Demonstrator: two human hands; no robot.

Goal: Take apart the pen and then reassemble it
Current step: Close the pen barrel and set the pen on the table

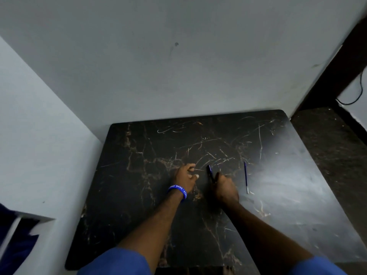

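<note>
A dark blue pen barrel (pixel 210 171) sticks up and away from my right hand (pixel 224 188), which is closed around its lower end near the middle of the table. To the right of that hand, a thin blue ink refill (pixel 246 177) lies on the tabletop, pointing away from me. My left hand (pixel 185 178), with a blue wristband, rests on the table just left of the barrel; its fingers are loosely curled, and I cannot make out anything in them.
The black marble-patterned table (pixel 139 195) stands in a corner, with grey walls close behind it and on its left. Dark flooring and a black cable (pixel 355 96) are at the right. Blue cloth lies at the lower left.
</note>
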